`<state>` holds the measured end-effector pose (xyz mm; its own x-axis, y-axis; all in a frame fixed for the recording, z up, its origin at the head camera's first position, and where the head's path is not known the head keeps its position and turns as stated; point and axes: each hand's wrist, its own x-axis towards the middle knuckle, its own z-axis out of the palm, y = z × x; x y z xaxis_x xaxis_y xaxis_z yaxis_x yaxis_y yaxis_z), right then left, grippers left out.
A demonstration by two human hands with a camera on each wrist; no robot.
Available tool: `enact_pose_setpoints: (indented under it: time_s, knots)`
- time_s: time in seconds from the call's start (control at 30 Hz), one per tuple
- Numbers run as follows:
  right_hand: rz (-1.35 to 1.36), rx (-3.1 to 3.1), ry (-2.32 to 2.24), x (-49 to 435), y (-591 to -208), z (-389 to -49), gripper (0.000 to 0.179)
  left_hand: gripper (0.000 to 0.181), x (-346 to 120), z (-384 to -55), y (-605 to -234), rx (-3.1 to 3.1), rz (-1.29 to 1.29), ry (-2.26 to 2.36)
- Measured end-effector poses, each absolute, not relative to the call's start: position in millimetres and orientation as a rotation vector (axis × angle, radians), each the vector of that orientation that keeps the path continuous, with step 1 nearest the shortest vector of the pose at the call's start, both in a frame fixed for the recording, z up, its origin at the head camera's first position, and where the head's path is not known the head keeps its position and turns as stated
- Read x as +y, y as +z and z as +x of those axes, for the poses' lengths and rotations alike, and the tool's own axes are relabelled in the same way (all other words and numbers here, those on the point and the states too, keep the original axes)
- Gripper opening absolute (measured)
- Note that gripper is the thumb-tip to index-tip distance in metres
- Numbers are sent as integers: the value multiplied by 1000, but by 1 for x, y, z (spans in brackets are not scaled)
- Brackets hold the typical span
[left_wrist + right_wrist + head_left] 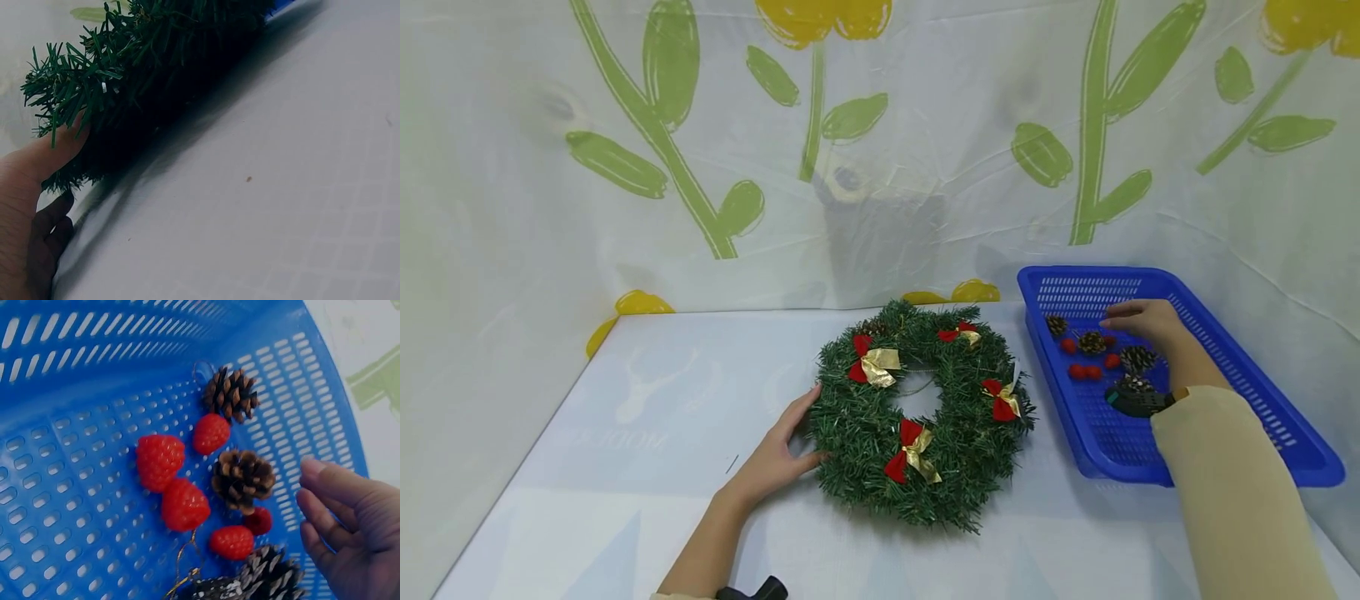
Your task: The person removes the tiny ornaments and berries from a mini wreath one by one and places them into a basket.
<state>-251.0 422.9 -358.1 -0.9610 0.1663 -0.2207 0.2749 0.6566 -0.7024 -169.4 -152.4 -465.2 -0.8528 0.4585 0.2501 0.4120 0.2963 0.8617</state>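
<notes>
A green Christmas wreath (955, 467) with red and gold bows (917, 450) lies on the white table. My left hand (778, 454) holds its left edge; in the left wrist view the thumb (65, 140) presses into the needles, while the fingertips are partly hidden below. Over the blue basket (1247, 367) hovers my right hand (1153, 325), fingers loosely bent and nothing between them. Beneath it, in the right wrist view, are a brown pine cone (244, 481), another brown pine cone (231, 394), white-tipped pine cones (272, 575) and several red berries (160, 461).
The basket stands at the table's right, its slotted walls raised around the contents. A white curtain with painted green stems (1097, 125) hangs behind the table (610, 450). A gold cord (181, 575) lies among the basket's contents.
</notes>
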Motion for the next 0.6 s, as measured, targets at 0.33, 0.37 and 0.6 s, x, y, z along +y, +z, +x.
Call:
enact_pose_setpoints:
  time_s: [0.33,0.37,0.6]
  knots:
    - [224,2770,-1260,405,-341,-255,71,94,-153,-169,-465,2453,842,1649]
    - [202,2770,-1272,403,-339,-255,70,94,-153,-169,-465,2454,840,1649]
    - [96,2788,-1312,387,-330,-258,69,92,-153,-168,-464,2469,850,1642]
